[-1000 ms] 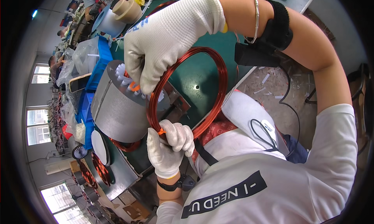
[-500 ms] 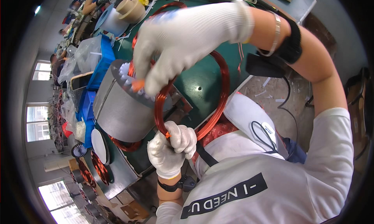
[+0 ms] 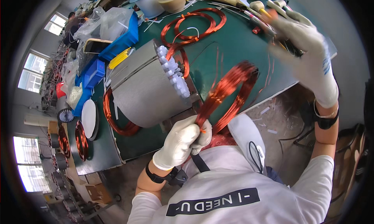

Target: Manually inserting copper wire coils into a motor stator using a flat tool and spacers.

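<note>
The white-gloved left hand (image 3: 180, 141) is closed around the lower end of a red-brown copper-wire coil (image 3: 223, 92) near the edge of the green tabletop (image 3: 243, 48), beside a grey metal cylinder (image 3: 150, 91), while the white-gloved right hand (image 3: 311, 52) is blurred near slim tools (image 3: 255, 19), its opening and hold impossible to tell.

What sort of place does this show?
Probably a workshop for motor winding or similar work: a grey metal cylinder with white teeth at one end, copper-coloured wire coils on a green bench, and another coil in the gloved left hand.
</note>
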Action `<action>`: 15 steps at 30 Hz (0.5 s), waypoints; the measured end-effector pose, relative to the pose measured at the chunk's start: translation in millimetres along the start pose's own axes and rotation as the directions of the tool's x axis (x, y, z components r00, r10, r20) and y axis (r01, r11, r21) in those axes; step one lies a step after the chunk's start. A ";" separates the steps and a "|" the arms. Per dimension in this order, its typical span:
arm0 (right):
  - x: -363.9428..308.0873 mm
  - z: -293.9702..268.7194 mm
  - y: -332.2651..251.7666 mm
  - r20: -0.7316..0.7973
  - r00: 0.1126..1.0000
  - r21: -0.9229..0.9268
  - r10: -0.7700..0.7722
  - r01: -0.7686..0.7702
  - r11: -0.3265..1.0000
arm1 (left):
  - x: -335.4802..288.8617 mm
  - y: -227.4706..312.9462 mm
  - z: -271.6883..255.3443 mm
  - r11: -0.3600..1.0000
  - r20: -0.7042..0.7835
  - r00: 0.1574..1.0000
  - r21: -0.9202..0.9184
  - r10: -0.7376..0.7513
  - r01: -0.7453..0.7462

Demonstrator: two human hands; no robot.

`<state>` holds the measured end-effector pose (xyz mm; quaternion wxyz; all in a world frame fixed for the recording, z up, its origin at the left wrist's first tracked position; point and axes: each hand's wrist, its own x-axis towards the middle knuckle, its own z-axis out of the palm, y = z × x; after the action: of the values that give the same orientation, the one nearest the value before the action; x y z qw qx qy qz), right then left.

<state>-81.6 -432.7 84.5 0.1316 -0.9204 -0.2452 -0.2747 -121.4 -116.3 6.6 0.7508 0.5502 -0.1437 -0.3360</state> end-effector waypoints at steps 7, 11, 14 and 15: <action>30.1 21.7 -48.0 0.340 0.816 0.286 -0.468 0.384 0.878 | 3.7 25.9 9.7 0.943 0.055 0.998 0.332 0.000 -0.018; 21.1 53.5 -46.1 0.042 0.876 0.182 -0.481 0.467 0.866 | 3.7 -2.0 10.4 0.964 -0.015 0.992 -0.234 0.122 -0.122; 17.6 80.8 -43.9 -0.105 0.863 0.025 -0.494 0.499 0.866 | 10.9 -35.8 12.2 0.887 -0.162 0.925 0.380 0.342 -0.262; 14.6 84.3 -44.6 -0.142 0.859 -0.026 -0.493 0.494 0.869 | 14.0 -34.6 10.8 0.624 -0.005 0.847 0.679 0.531 -0.387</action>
<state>-57.1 -357.7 29.0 0.0794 -0.8039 -0.4641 -0.3633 -129.5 -139.3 -23.7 0.5805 0.7530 -0.3099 -0.0015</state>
